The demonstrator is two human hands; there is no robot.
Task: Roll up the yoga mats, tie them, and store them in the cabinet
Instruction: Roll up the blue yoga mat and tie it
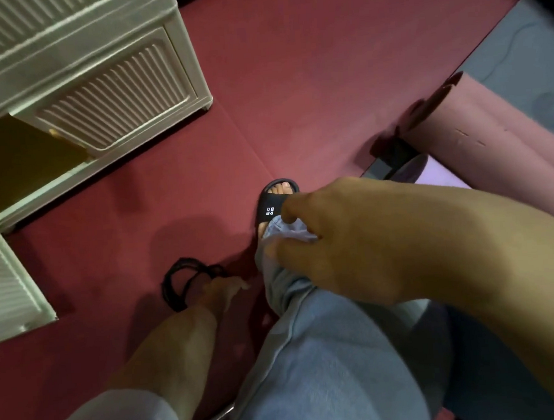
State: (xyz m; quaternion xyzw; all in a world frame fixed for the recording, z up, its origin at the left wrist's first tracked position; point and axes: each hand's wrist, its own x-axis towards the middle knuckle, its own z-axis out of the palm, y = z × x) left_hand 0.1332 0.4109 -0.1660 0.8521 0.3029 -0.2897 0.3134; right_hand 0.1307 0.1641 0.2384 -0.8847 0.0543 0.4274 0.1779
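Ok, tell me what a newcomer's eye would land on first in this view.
The right hand fills the middle of the view, reaching forward over the jeans and a black slide sandal. Lower left, the left hand holds a black strap down at the dark red floor. A pink rolled yoga mat lies at right, and the pale cabinet stands open at upper left.

Dim, reddish cast, motion blur, wide-angle distortion

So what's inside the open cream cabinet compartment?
Only a bare yellowish interior shows inside the cream ribbed plastic cabinet; no mat is stored there. Its deeper part is cut off by the frame edge.
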